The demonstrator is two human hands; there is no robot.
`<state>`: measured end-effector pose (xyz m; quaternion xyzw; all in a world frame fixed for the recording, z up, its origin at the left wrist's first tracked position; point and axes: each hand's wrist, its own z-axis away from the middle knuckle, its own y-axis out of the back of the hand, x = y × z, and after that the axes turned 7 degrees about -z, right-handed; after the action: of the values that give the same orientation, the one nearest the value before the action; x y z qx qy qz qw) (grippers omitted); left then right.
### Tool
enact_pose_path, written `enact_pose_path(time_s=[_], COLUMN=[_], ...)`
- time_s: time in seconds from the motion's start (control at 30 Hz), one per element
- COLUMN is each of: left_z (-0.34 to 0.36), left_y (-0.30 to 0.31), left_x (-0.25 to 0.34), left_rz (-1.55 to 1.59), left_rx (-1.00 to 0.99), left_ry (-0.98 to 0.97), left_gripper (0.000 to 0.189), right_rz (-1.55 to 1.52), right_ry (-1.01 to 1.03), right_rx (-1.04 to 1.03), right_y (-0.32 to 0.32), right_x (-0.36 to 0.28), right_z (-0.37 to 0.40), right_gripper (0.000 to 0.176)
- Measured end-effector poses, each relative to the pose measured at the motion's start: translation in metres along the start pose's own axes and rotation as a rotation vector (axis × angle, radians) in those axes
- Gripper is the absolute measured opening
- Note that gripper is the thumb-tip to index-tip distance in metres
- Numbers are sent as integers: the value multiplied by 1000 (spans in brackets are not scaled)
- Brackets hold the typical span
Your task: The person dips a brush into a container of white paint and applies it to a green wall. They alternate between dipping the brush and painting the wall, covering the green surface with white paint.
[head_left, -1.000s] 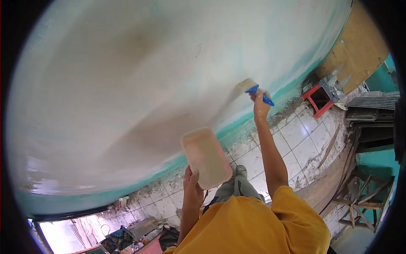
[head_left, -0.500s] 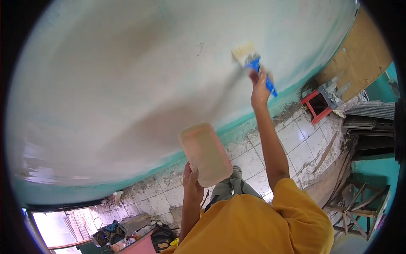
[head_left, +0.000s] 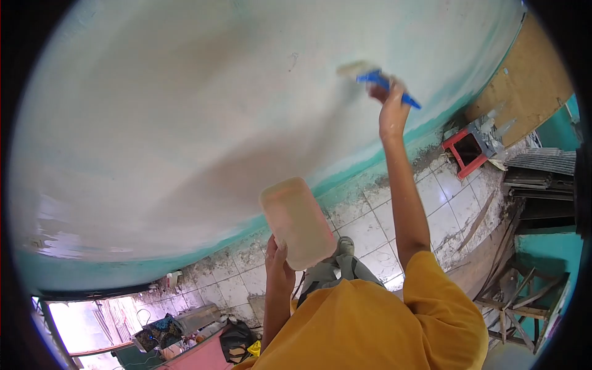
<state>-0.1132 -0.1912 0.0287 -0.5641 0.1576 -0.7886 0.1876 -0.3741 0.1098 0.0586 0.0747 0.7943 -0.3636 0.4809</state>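
My right hand (head_left: 391, 103) is closed round the blue handle of a paintbrush (head_left: 371, 74), its wide pale bristles at the wall and pointing left. The wall (head_left: 185, 111) is coated whitish, with teal showing along its lower edge and right side. Lower down, my left hand (head_left: 279, 262) grips the near left edge of a shallow rectangular plastic tub (head_left: 299, 225), tilted in view, its inside pale and pinkish-beige. Shadows of my arm and body fall across the wall.
Dirty white floor tiles (head_left: 364, 237) run along the wall's foot. A red stool (head_left: 464, 153) stands to the right, near stacked grey corrugated sheets (head_left: 542, 166) and a wooden frame (head_left: 518, 308). At lower left are a black bag (head_left: 237, 342) and a pink surface (head_left: 206, 354).
My right hand has moved slightly right and up, and the paintbrush has turned so its handle lies flatter. The left hand and tub stay almost in place.
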Motion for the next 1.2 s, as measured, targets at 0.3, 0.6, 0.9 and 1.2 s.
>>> enact_pose_path(time_s=[0.3, 0.6, 0.9, 1.2], left_z=[5, 12, 15, 8], left_y=[12, 19, 27, 26], left_x=[-1, 5, -1, -9], left_rz=[23, 4, -60, -51], left_rx=[12, 44, 81, 63], left_ry=[-48, -33, 34, 98], left_gripper=[57, 53, 56, 64], right_rz=[-372, 67, -107, -261], right_ry=[-84, -485, -369, -230], right_rx=[-3, 246, 180, 29], right_y=[-4, 125, 51, 88], right_x=[22, 191, 55, 106], right_z=[23, 115, 56, 70], right_gripper=[30, 19, 36, 38])
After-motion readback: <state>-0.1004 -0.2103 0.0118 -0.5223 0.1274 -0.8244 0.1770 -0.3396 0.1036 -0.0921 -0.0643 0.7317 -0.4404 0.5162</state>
